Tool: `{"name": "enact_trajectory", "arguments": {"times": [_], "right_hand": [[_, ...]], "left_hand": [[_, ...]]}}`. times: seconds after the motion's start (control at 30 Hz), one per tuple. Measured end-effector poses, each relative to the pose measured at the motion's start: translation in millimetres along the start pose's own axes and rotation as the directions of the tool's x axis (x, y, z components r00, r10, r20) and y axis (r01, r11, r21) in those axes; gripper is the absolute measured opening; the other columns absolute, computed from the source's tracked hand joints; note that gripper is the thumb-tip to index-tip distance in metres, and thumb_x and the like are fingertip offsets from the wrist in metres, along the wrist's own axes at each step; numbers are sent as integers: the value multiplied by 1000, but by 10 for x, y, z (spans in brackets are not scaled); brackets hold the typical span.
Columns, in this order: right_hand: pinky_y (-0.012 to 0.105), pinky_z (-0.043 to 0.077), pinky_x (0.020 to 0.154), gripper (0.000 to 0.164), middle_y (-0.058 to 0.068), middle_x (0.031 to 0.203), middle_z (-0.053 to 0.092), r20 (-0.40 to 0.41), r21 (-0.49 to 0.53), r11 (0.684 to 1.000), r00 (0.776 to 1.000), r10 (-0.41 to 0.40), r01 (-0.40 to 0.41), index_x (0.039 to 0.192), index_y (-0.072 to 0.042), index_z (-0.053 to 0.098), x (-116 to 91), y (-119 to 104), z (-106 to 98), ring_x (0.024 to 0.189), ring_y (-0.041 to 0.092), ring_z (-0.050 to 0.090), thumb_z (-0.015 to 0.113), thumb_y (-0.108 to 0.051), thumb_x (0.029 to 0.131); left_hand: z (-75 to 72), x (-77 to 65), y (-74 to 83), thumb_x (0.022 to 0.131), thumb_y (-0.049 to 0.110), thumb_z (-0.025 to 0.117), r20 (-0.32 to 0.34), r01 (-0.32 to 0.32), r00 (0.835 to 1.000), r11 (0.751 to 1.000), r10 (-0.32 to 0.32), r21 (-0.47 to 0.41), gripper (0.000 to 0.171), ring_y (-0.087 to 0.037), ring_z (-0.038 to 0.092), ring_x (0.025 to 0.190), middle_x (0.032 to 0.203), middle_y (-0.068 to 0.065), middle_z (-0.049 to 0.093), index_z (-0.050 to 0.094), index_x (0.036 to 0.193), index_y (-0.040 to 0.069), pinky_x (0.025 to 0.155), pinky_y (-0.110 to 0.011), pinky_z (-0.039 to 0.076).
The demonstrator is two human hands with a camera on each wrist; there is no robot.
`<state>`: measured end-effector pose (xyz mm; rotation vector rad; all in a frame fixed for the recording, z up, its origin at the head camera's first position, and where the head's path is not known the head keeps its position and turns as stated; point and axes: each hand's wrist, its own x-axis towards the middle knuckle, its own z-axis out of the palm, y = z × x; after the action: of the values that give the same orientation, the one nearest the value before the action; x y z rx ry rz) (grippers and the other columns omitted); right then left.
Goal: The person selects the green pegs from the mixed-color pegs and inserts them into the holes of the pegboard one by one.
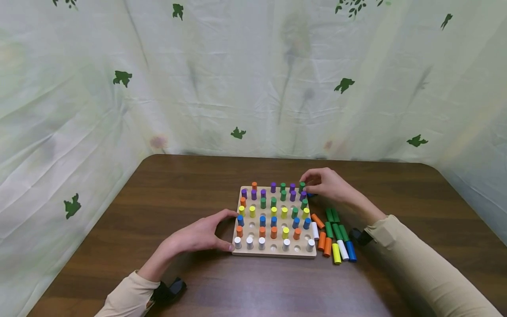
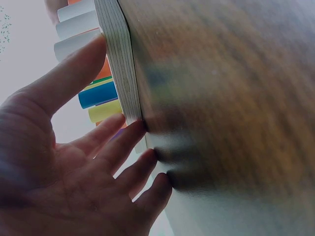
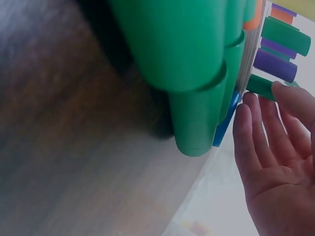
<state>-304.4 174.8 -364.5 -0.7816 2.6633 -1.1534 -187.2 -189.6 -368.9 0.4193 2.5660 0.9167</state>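
A wooden pegboard (image 1: 273,254) lies on the table, with rows of white, orange, blue, yellow, green and purple pegs standing in it and some bare holes. My left hand (image 1: 200,233) steadies its left side. In the left wrist view the thumb presses near the front corner and the extended fingertips touch the side edge and table. At the board's far right corner my right hand (image 1: 330,184) pinches a green peg (image 3: 260,86) between thumb and fingers; the peg stands at the board. A blue peg (image 3: 228,119) lies beside that corner, mostly hidden by the hand in the head view.
Loose pegs lie right of the board under my right forearm: several green pegs (image 1: 336,231), orange pegs (image 1: 327,247), a yellow peg (image 1: 336,254), a blue peg (image 1: 350,251) and white pegs (image 1: 342,250). A pale leaf-patterned curtain (image 1: 253,88) hangs behind the brown table (image 1: 190,176).
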Motion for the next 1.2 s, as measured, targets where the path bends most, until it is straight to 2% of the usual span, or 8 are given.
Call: {"name": "enact_trajectory", "arguments": {"times": [0.33, 0.73, 0.87, 1.03, 1.2], "right_hand": [[40, 53, 86, 19, 7, 105, 68, 11, -25, 1000, 1000, -2, 2, 110, -6, 68, -9, -12, -49, 94, 23, 63, 70, -6, 91], [39, 54, 86, 23, 8, 106, 69, -19, -13, 1000, 1000, -17, 17, 112, -3, 67, -194, -14, -159, 94, 21, 65, 71, -8, 91], [40, 53, 86, 25, 9, 107, 69, -21, -39, 999, 1000, -4, 3, 114, -1, 67, -264, -11, -182, 95, 21, 65, 72, -9, 90], [41, 53, 86, 25, 5, 103, 69, -16, -64, 998, 1000, 19, -20, 112, -3, 68, -345, -2, -206, 93, 22, 64, 73, -13, 90], [39, 54, 83, 25, 2, 100, 68, 27, -76, 996, 998, 48, -46, 111, -5, 68, -422, 14, -239, 92, 21, 63, 72, -20, 91]], "left_hand": [[-1, -7, 3, 74, 33, 86, 1, -1, 1000, 1000, 1, -8, 77, -29, 42, 128, 146, -7, 44, 48, 140, 23, 105, -58, 32], [-9, -20, 17, 75, 33, 86, 4, -5, 1000, 1000, 5, -2, 77, -30, 42, 128, 146, -8, 44, 48, 140, 22, 105, -59, 31], [-13, -30, 21, 75, 33, 85, 5, -5, 1000, 1000, 5, -1, 76, -30, 42, 128, 146, -9, 43, 48, 140, 22, 105, -60, 31], [-14, -34, 25, 74, 33, 86, 6, -2, 1000, 1000, 2, -7, 77, -31, 41, 129, 147, -9, 43, 47, 140, 21, 105, -60, 30], [-17, -33, 29, 75, 33, 86, 7, -8, 1000, 1000, 8, -11, 77, -31, 41, 129, 147, -9, 43, 47, 140, 21, 106, -60, 29]]}}
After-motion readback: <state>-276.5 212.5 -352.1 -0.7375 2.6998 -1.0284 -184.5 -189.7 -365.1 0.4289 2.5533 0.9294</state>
